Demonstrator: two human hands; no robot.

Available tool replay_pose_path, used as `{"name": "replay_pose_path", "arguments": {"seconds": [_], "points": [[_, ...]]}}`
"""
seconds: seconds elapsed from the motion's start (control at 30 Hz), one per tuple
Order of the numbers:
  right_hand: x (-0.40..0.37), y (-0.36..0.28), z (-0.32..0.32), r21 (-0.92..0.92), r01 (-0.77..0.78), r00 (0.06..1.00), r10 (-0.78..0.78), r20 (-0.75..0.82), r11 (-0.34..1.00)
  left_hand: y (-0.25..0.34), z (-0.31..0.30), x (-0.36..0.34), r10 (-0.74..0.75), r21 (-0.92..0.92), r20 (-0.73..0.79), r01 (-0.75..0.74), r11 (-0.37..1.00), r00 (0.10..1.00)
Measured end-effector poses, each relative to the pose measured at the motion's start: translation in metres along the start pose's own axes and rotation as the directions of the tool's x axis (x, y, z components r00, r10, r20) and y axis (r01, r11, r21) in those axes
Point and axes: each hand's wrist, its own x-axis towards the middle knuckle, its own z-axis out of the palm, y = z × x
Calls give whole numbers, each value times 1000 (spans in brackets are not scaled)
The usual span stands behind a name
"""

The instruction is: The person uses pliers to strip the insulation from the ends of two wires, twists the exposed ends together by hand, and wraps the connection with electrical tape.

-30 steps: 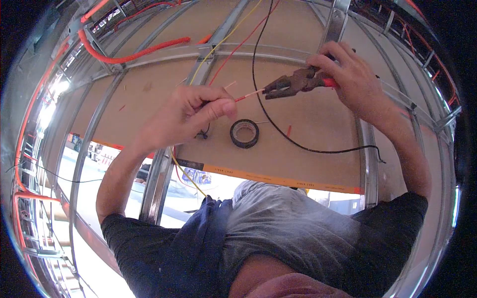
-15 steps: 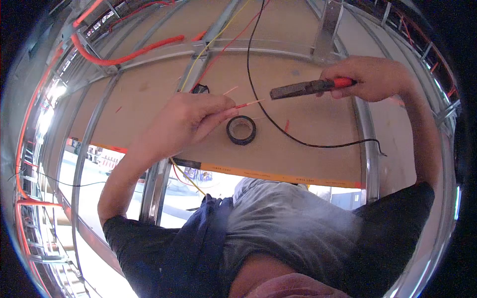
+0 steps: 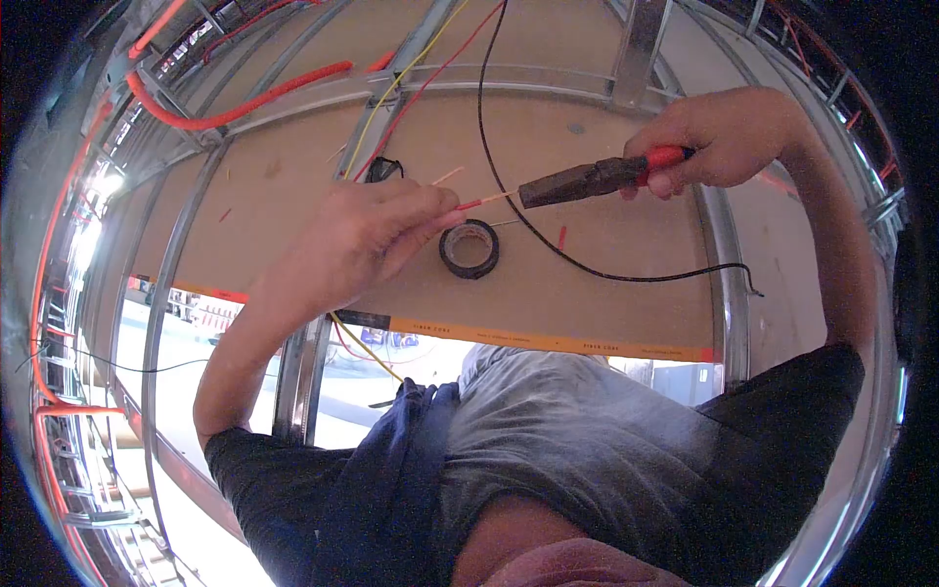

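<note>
Pinched between the thumb and fingers of my left hand is a red wire, its bare copper end pointing right. A second bare strand stands up just above those fingers. My right hand is wrapped round the red handles of a pair of pliers. The dark jaws of the pliers point left, their tip right at the wire's bare end. Below the wire, a roll of black electrical tape lies on the brown board.
A black cable curves across the board to the right. Yellow and red wires run up to the top. Metal studs frame the board, and orange conduit bends at upper left. Small red scraps lie about.
The pliers have moved slightly left, bringing their jaw tip up to the bare wire end. The whole view has shifted a little; both hands keep their grip.
</note>
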Motion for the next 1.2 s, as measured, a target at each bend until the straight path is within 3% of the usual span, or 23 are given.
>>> {"name": "replay_pose_path", "arguments": {"seconds": [0.37,0.43,0.47,0.5,0.53,0.57,0.63,0.73,0.87,0.93,0.97,1.03,1.13,1.2], "points": [[15,1,7,85,55,998,-59,39,995,-2,4,-2,7,34,-35,-6,999,999],[10,-7,13,-213,59,976,-100,-191,975,-3,2,-3,2,25,-69,0,1000,998],[9,-8,20,-218,60,976,-103,-190,974,-3,-3,-1,-142,-89,8,142,986,990],[9,-7,30,-340,8,910,-148,-388,940,-4,-7,0,-272,-189,99,287,939,957],[11,-4,37,-442,-69,799,-216,-561,895,-5,-10,1,-275,-186,94,288,939,957],[15,1,42,-447,-66,798,-221,-560,892,-6,-12,2,-261,-260,80,273,926,962],[23,8,50,-619,-151,513,-474,-716,771,-7,-13,1,-251,-331,63,258,908,966],[24,13,49,-668,-265,447,-525,-724,696,-7,-13,2,-217,-465,72,226,856,973],[24,11,49,-665,-327,425,-524,-738,671,-6,-15,5,-263,-431,147,301,850,953],[25,11,48,-592,-207,506,-433,-746,778,-6,-16,4,-284,-412,170,330,850,944],[26,12,46,-594,-208,504,-435,-746,777,-6,-17,4,-293,-414,171,338,845,941],[26,21,43,-544,-22,515,-457,-725,839,-7,-17,2,-304,-419,170,348,839,937],[32,35,37,-451,53,452,-424,-785,891,-11,-17,0,-326,-370,161,364,855,931],[40,37,29,-395,35,475,-363,-802,918,-13,-14,1,-253,-436,112,277,856,961]]}}
